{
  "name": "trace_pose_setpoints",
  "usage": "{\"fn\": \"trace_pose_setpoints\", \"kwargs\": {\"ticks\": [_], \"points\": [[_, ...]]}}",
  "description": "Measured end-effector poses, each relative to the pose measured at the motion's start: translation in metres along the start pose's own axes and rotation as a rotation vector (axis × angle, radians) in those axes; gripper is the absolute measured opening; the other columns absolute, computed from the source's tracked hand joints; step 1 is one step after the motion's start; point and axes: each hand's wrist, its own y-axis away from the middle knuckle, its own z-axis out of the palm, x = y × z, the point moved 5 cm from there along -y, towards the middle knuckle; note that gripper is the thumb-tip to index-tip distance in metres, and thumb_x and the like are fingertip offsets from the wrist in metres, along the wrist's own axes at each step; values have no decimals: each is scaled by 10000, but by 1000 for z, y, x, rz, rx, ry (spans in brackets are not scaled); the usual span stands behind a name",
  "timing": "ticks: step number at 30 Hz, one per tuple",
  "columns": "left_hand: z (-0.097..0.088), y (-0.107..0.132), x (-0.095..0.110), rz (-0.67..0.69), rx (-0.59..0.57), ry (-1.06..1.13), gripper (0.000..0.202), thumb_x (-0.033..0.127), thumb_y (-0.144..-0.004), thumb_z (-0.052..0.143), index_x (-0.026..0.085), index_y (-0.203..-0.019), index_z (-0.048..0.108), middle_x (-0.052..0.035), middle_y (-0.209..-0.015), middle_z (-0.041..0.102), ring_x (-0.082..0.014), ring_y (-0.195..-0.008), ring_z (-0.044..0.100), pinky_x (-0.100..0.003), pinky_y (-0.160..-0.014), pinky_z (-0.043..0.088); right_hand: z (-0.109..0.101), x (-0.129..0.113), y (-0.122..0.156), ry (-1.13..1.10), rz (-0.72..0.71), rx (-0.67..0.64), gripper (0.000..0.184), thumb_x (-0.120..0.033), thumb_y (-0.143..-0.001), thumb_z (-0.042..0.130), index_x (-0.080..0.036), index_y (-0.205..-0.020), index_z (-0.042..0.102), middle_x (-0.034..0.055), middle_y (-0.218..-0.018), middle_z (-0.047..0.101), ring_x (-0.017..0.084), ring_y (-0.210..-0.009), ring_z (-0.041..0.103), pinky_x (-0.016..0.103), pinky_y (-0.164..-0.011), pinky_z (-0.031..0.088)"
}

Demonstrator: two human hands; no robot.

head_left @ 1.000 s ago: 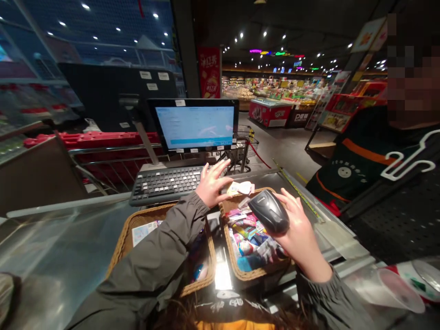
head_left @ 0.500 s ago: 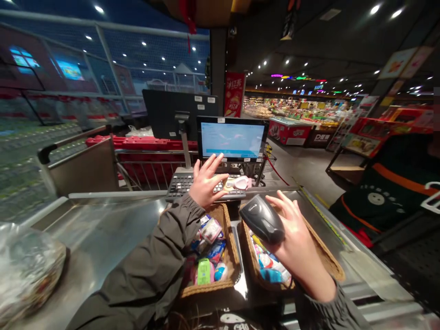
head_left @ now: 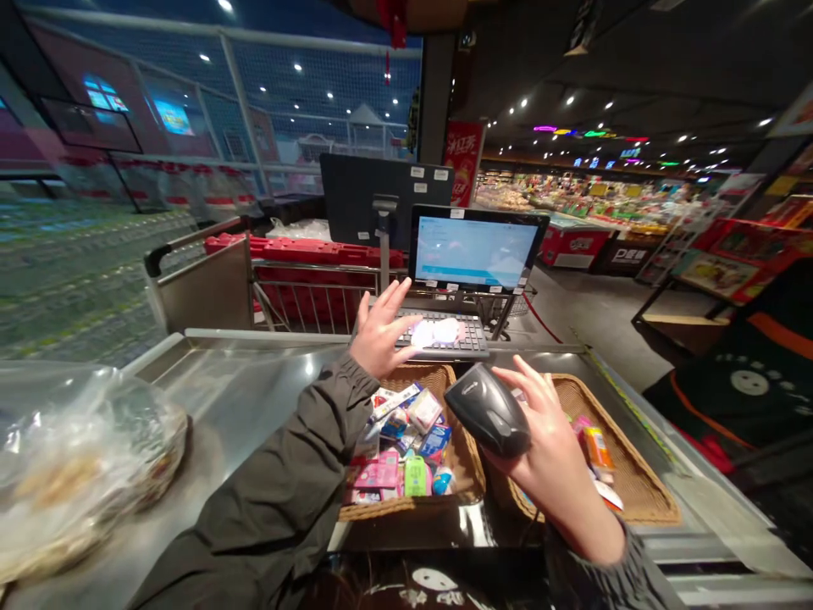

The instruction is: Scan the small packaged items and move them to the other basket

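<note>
My left hand [head_left: 381, 330] is over the near edge of the keyboard [head_left: 473, 337]. Its thumb and a finger pinch a small white-and-pink item [head_left: 441, 332], washed out by bright light, while the other fingers stretch up. In my right hand [head_left: 546, 432] is a black barcode scanner [head_left: 489, 411], its head pointing up and left toward that item. The left wicker basket [head_left: 473, 474] holds several small colourful packages [head_left: 416, 474]. Partly hidden behind my right hand, another wicker basket [head_left: 654, 496] contains more, including an orange packet [head_left: 598, 449].
A lit screen [head_left: 476, 250] stands behind the keyboard, with a second monitor [head_left: 356, 199] turned away. A clear plastic bag [head_left: 82, 474] with contents lies on the metal counter [head_left: 235, 432] at left. A person in dark clothing with orange trim [head_left: 762, 381] is at right.
The view has turned left, so the screen, baskets and bag appear further right. Both hands keep nearly the same pose, still with the scanner and the small item, which now looks brighter.
</note>
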Motion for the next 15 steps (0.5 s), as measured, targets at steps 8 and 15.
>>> {"fn": "trace_pose_setpoints", "kwargs": {"ticks": [8,15], "points": [[-5,17,-22,-40,3,7,366,390,-785,739,233,-1111,686,-149,-1600,277,-325,-1478,263,-615,-1176,104,11,-17,0,-15,31,-23,341,-348,-824,632,-212,-1136,615,160,-1341,550,412,-1406,353,737,-1099,267],[-1,27,-36,-79,-49,16,368,386,-780,750,238,-1110,686,-137,-1604,271,-323,-1478,263,-613,-1177,111,17,-20,1,8,65,-52,314,-310,-804,629,-205,-1100,626,162,-1343,558,412,-1398,367,744,-1093,255]]}}
